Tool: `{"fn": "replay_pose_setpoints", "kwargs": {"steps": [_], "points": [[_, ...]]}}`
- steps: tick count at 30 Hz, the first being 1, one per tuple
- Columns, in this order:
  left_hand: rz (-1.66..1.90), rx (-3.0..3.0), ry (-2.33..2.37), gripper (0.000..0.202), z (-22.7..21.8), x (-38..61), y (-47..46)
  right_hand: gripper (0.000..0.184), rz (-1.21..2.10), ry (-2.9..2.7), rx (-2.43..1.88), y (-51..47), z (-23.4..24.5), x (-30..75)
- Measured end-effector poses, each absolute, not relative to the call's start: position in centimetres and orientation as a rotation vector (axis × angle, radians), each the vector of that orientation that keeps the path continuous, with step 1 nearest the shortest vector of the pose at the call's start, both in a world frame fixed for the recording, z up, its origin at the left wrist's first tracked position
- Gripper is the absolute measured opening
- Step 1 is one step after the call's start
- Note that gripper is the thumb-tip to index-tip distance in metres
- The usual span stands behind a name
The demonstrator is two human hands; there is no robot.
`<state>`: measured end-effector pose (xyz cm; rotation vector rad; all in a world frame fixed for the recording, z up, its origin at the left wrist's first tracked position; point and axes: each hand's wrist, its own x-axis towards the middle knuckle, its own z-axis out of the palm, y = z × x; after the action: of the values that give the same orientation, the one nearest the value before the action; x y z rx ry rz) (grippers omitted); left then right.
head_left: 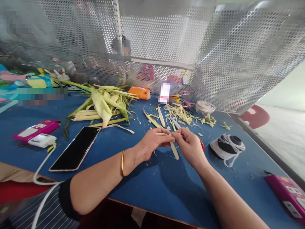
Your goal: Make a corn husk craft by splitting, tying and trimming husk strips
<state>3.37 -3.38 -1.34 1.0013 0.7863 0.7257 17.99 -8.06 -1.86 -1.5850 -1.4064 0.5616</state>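
My left hand (pixel 152 141) and my right hand (pixel 190 144) meet over the blue table (pixel 147 187), both pinched on a pale leaf strip (pixel 174 151) that hangs down between them. A gold bangle sits on my left wrist. Something red (pixel 202 145) shows just behind my right hand. A pile of green and pale leaves (pixel 102 105) lies to the far left of my hands. Cut pale strips and scraps (pixel 176 114) are scattered just beyond them.
A black phone (pixel 76 148) lies at the left, with a pink power bank (pixel 35 128) and a white charger (pixel 43 140) with its cable. A black and white roll (pixel 227 144) sits right. A perforated metal screen (pixel 214 57) backs the table; another pink device (pixel 287 194) lies near right.
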Motion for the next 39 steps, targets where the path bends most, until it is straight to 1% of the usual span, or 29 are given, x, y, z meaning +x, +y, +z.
{"fn": "replay_pose_setpoints", "kwargs": {"steps": [2, 6, 9, 13, 17, 21, 26, 31, 39], "points": [[0.748, 1.008, 0.759, 0.027, -1.36, 3.42, -3.41, 0.029, 0.632, -1.373, -1.54, -7.98, -2.04, 17.93], [0.74, 1.009, 0.698, 0.025, -1.41, 3.51, -3.45, 0.034, 0.911, -1.206, -1.348, -7.79, -1.99, 18.02], [0.72, 0.96, 0.668, 0.026, -1.57, 3.51, -3.34, 0.034, 1.014, -1.115, -1.271, -7.73, -1.76, 18.12], [0.698, 0.89, 0.662, 0.028, -1.64, 3.44, -3.09, 0.033, 0.972, -1.141, -1.292, -7.73, -1.66, 18.03], [0.668, 0.902, 0.66, 0.026, -1.38, 3.28, -2.97, 0.032, 0.896, -1.192, -1.345, -7.83, -1.6, 17.72], [0.669, 0.959, 0.667, 0.023, -1.35, 3.19, -2.99, 0.031, 0.977, -1.175, -1.282, -7.95, -1.43, 17.62], [0.626, 0.906, 0.642, 0.026, -1.58, 3.13, -2.87, 0.033, 1.034, -1.114, -1.242, -7.93, -1.45, 17.79], [0.644, 0.94, 0.643, 0.022, -1.64, 3.17, -2.75, 0.033, 0.988, -1.156, -1.271, -7.86, -1.52, 17.98], [0.653, 0.952, 0.745, 0.014, -1.42, 3.06, -2.7, 0.028, 0.858, -1.239, -1.307, -7.97, -1.74, 17.95]]}}
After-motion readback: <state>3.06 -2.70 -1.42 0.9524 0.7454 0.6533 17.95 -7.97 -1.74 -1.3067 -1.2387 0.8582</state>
